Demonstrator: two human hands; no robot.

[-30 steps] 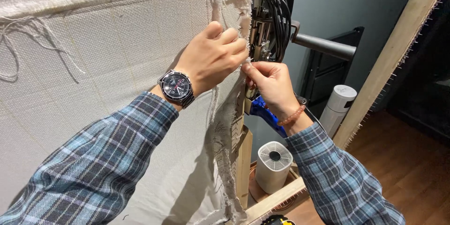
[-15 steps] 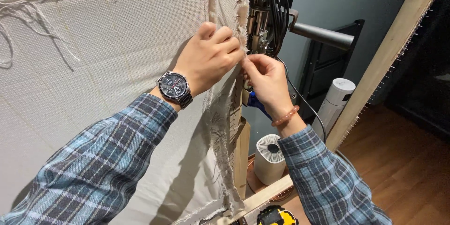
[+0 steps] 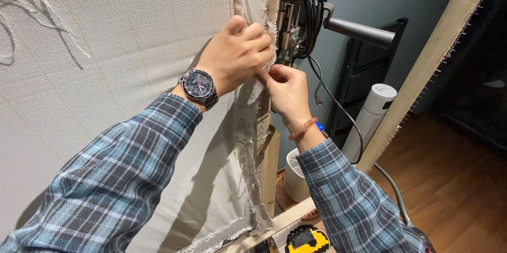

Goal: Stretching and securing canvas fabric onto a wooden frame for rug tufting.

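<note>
Mid-frame, upper centre: left hand (image 3: 237, 55) clamped on frayed edge of cream woven backing cloth (image 3: 105, 73); right hand (image 3: 288, 92) pinching same edge from behind. Step, probably: fixing cloth to wooden frame post (image 3: 270, 163). Next calls for steady tension.

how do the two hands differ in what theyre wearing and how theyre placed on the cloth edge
The left hand wears a dark-faced metal wristwatch; the right hand wears a thin orange bead bracelet. The left hand sits higher, its fingers curled over the frayed edge of the white woven cloth; the right hand sits lower and pinches at that edge with its fingertips. Both come out of blue plaid sleeves and meet at the same spot.
</note>
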